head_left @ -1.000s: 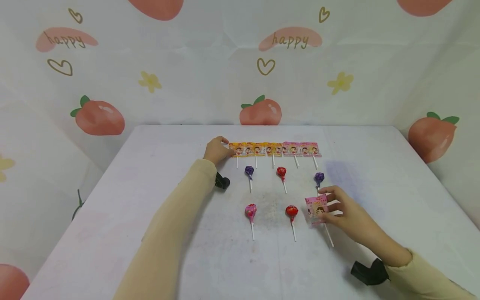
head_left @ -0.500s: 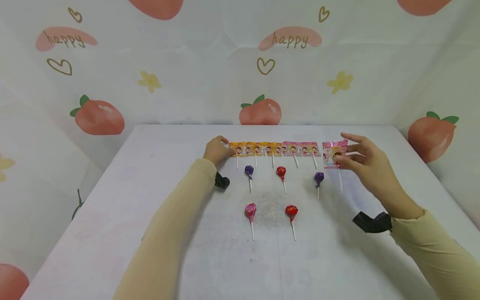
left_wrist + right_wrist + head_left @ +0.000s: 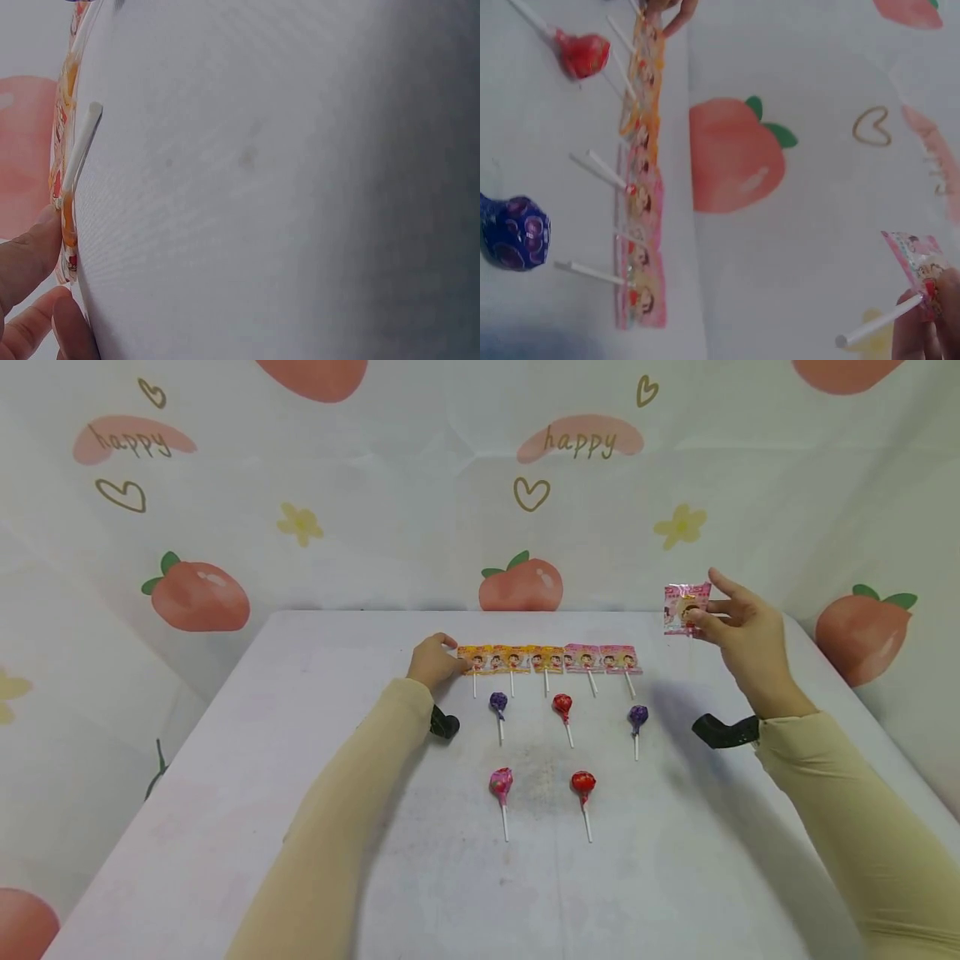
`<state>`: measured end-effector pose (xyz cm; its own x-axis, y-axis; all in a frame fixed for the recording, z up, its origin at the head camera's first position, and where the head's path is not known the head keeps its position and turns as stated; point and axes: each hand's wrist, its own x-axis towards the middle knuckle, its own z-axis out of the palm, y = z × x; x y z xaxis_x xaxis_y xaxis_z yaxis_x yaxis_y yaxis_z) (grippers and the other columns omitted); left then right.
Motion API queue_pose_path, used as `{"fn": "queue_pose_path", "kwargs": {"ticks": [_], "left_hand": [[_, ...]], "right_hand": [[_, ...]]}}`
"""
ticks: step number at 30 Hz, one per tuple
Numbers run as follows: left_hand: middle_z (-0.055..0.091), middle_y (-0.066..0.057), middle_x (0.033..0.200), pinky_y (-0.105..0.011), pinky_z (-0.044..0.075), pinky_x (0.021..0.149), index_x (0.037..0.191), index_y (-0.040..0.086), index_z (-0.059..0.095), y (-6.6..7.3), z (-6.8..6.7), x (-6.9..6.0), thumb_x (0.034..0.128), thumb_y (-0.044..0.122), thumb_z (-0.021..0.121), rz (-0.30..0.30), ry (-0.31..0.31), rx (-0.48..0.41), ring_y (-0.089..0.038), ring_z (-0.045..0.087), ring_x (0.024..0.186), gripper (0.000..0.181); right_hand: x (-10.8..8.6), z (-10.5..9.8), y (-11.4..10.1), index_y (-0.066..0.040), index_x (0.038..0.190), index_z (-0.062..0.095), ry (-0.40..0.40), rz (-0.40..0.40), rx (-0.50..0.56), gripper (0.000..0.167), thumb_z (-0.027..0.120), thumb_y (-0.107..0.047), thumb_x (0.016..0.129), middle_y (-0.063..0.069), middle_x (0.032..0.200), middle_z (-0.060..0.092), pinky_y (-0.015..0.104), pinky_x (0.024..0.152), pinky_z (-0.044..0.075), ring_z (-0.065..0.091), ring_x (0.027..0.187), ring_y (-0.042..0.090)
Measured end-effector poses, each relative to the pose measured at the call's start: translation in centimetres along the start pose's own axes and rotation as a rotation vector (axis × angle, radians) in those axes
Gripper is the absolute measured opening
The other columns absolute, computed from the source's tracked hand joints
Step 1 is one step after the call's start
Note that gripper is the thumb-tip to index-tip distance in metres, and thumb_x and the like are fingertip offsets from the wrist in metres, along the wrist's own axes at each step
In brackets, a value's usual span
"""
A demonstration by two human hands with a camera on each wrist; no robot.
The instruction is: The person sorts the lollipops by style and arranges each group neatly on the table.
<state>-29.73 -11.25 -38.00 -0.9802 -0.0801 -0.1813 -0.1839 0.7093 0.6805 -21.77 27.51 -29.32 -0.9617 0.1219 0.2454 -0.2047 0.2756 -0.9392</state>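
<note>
In the head view my right hand [image 3: 753, 635] pinches a pink-wrapped flat lollipop [image 3: 686, 608] by its packet, raised above the far right of the table. Its white stick [image 3: 881, 321] shows in the right wrist view. At the far left end of a row, my left hand [image 3: 435, 662] holds the edge of an orange-wrapped lollipop [image 3: 476, 657] between thumb and fingers. Beside it lie two more orange-wrapped lollipops [image 3: 512, 657] and two pink-wrapped lollipops [image 3: 619, 657], sticks toward me. The left wrist view shows the thumb [image 3: 34, 251] on the orange packet.
Nearer me lie several round lollipops on the white table [image 3: 420, 893]: a purple one [image 3: 498, 701], a red one [image 3: 562, 703], another purple one [image 3: 638, 717], a pink one [image 3: 501, 782] and another red one [image 3: 582, 783]. A peach-patterned cloth [image 3: 420, 485] hangs behind.
My right hand has carried the pink-wrapped lollipop from the front right of the table, away from me and upward, past the row's right end. My left hand has stayed in place.
</note>
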Motion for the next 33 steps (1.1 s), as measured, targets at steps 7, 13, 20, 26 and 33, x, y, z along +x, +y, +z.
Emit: {"fn": "queue_pose_path", "kwargs": {"ticks": [7, 13, 20, 26, 33], "left_hand": [[0.056, -0.015, 0.133, -0.043, 0.04, 0.104, 0.124, 0.007, 0.056, -0.1, 0.1, 0.2, 0.0836, 0.028, 0.076, -0.002, 0.0, 0.009, -0.029, 0.051, 0.117, 0.05], [0.055, -0.015, 0.134, -0.042, 0.039, 0.105, 0.124, 0.007, 0.056, -0.1, 0.1, 0.3, 0.083, 0.028, 0.077, 0.006, 0.0, 0.018, -0.03, 0.051, 0.119, 0.051], [0.054, -0.015, 0.135, -0.043, 0.038, 0.106, 0.125, 0.007, 0.056, -0.1, 0.1, 0.2, 0.0838, 0.028, 0.076, -0.011, -0.005, 0.009, -0.03, 0.05, 0.121, 0.051], [0.055, -0.015, 0.135, -0.043, 0.038, 0.106, 0.125, 0.007, 0.056, -0.1, 0.0, 0.2, 0.084, 0.028, 0.076, -0.016, -0.004, 0.005, -0.029, 0.05, 0.12, 0.05], [0.055, -0.015, 0.133, -0.043, 0.039, 0.106, 0.124, 0.006, 0.056, 0.0, 0.0, 0.2, 0.084, 0.028, 0.076, -0.009, 0.001, 0.018, -0.03, 0.05, 0.119, 0.05]], "right_hand": [[1.5, 0.1, 2.5, -0.012, 0.144, 0.043, 0.04, 0.068, 0.201, 0.066, 0.071, -0.008, 0.084, -0.012, 0.086, 0.07, 0.013, 0.067, 0.053, 0.067, 0.075, -0.001], [2.4, 0.3, 4.5, -0.007, 0.144, 0.04, 0.044, 0.127, 0.187, 0.067, 0.07, -0.006, 0.084, -0.017, 0.08, 0.07, 0.013, 0.066, 0.053, 0.067, 0.071, -0.003], [3.0, 0.5, 6.7, 0.003, 0.144, 0.033, 0.013, 0.17, 0.307, 0.065, 0.064, 0.004, 0.087, -0.011, 0.076, 0.072, 0.015, 0.065, 0.054, 0.069, 0.07, 0.0], [3.5, 0.6, 8.3, 0.006, 0.145, 0.029, -0.028, 0.27, 0.182, 0.066, 0.064, 0.003, 0.088, -0.016, 0.07, 0.069, 0.014, 0.065, 0.053, 0.067, 0.067, -0.004], [3.8, 0.8, 9.3, 0.002, 0.146, 0.03, -0.126, 0.365, -0.058, 0.062, 0.061, -0.003, 0.093, -0.024, 0.064, 0.063, 0.012, 0.063, 0.052, 0.063, 0.062, -0.008]]}}
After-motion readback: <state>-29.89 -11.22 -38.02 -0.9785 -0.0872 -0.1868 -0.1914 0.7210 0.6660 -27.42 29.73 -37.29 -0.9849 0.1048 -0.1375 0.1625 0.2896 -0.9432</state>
